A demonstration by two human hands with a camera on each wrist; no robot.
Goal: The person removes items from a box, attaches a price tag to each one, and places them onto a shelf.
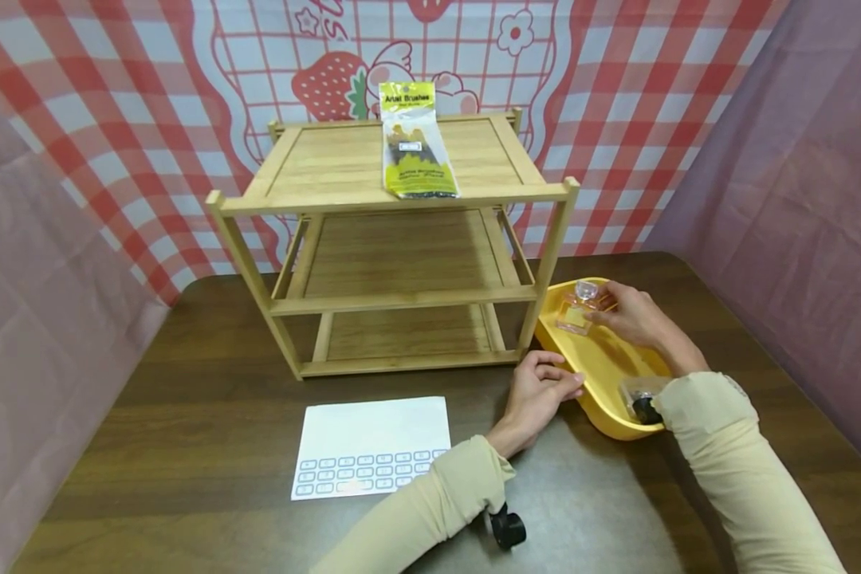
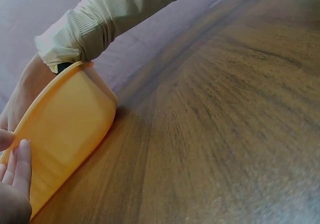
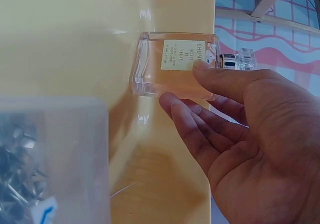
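My right hand [image 1: 634,315] pinches a perfume bottle [image 3: 182,66] between thumb and fingers, over the far end of a yellow tray [image 1: 561,344]. The bottle is flat clear glass with peach-coloured liquid, a pale label and a clear faceted stopper. It stands upright in the head view. My left hand [image 1: 534,395] is at the tray's near-left side. In the left wrist view its thumb tip lies at the rim and its fingers [image 2: 22,166] are against the outer wall. A clear plastic box [image 3: 55,159] of small shiny pieces sits in the tray's near end.
A three-tier wooden shelf [image 1: 402,301] stands left of the tray, with a packet of artist brushes [image 1: 419,151] on top. A white printed sheet [image 1: 376,430] lies in front of it. A small black object [image 1: 508,528] shows beside my left sleeve. Checked cloth [image 1: 617,143] hangs behind.
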